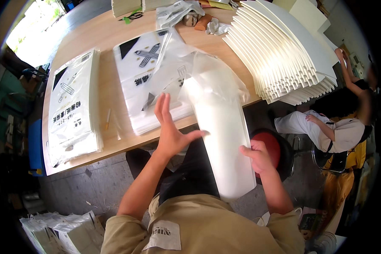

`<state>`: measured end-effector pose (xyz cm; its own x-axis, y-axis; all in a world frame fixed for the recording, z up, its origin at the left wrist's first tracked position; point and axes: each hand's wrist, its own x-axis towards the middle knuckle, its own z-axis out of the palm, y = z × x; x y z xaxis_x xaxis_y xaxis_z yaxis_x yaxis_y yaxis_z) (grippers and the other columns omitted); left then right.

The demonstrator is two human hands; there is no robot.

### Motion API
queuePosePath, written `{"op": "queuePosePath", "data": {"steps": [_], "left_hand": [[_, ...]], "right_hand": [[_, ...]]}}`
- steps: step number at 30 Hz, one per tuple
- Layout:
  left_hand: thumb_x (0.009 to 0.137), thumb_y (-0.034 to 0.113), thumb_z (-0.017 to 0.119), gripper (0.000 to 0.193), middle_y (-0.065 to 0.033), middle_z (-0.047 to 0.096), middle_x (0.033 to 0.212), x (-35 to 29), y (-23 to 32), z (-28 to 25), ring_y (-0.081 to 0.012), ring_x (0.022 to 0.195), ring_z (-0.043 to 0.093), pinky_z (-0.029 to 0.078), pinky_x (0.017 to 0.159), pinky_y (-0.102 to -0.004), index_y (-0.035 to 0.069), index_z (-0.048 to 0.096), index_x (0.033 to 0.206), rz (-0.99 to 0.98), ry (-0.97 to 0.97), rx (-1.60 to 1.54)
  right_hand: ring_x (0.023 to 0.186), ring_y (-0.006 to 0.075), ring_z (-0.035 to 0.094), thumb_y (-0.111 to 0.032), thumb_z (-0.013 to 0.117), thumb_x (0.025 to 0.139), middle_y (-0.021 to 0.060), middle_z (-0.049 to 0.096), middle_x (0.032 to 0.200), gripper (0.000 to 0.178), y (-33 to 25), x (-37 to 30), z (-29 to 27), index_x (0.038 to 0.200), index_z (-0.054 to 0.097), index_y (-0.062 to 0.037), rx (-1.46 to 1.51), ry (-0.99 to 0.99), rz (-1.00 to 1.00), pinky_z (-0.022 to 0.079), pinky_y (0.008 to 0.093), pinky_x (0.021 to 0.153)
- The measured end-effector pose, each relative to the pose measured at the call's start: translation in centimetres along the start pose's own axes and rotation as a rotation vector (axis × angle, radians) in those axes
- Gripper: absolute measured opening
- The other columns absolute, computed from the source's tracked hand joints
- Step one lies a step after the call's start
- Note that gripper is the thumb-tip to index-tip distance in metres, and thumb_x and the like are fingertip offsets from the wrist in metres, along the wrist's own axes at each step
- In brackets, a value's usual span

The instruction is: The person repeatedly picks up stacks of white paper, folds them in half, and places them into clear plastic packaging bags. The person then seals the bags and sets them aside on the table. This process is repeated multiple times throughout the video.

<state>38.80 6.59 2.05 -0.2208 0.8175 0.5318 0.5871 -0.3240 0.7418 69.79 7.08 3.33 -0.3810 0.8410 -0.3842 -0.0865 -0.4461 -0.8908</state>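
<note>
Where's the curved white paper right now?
In the head view, the curved white paper is right of centre, between left hand and right hand, its far end at the clear plastic bag.

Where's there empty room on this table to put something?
The biggest bare patch is the far left of the table, between the scissors and the left packets. A narrow strip runs between those packets and the printed bags, but a small stick lies there. Crowded: the right, under fanned paper, and the middle front, where the right hand holds curved paper.
</note>
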Motion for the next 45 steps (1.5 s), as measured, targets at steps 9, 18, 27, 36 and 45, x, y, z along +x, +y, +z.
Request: {"op": "queuePosePath", "data": {"steps": [9,18,27,36,45], "left_hand": [[0.090,0.008,0.067,0.052,-0.0159,0.057,0.125,5.4,-4.6,4.4,-0.0267,0.109,0.062,0.054,0.083,-0.0360,0.003,0.050,0.139,-0.356,0.127,-0.327],[0.085,0.000,0.059,0.011,-0.0179,0.065,0.085,-1.5,-3.5,1.8,-0.0393,0.078,0.064,0.051,0.069,-0.0464,-0.001,0.064,0.095,-0.125,-0.029,0.199],[0.081,0.003,0.072,0.010,-0.0140,0.065,0.076,-11.4,2.8,1.6,-0.0318,0.066,0.066,0.054,0.058,-0.0391,0.002,0.063,0.085,-0.209,-0.247,-0.048],[0.069,0.026,0.088,0.045,-0.0097,0.060,0.094,-0.2,9.1,-2.7,-0.0281,0.084,0.059,0.050,0.073,-0.0369,0.004,0.065,0.101,0.289,-0.067,0.231],[0.079,0.004,0.064,0.020,-0.0141,0.056,0.094,10.9,7.9,3.7,-0.0313,0.091,0.061,0.053,0.077,-0.0400,0.001,0.059,0.098,0.314,-0.068,0.423]], "right_hand": [[0.087,0.0178,0.069,-0.011,0.067,0.095,0.0113,0.071,0.100,0.024,-0.3,3.0,-1.1,0.109,0.068,0.0085,0.031,-0.084,0.173,0.056,0.0326,0.080],[0.091,0.0206,0.070,-0.010,0.067,0.095,0.0135,0.071,0.104,0.025,-1.2,1.8,-2.1,0.113,0.066,0.0076,0.149,-0.058,0.250,0.057,0.0351,0.083],[0.084,0.0164,0.069,-0.008,0.067,0.093,0.0112,0.072,0.097,0.022,-1.8,0.6,0.7,0.109,0.068,0.0075,-0.089,-0.014,0.151,0.056,0.0314,0.076],[0.076,0.0096,0.065,-0.010,0.067,0.094,0.0068,0.073,0.091,0.020,-2.1,0.3,3.2,0.106,0.071,0.0052,-0.354,-0.013,-0.017,0.053,0.0260,0.068],[0.068,0.0068,0.062,-0.014,0.070,0.091,0.0057,0.071,0.076,0.019,-4.8,-0.8,4.8,0.100,0.071,0.0030,-0.761,0.134,-0.273,0.049,0.0273,0.061]]}}
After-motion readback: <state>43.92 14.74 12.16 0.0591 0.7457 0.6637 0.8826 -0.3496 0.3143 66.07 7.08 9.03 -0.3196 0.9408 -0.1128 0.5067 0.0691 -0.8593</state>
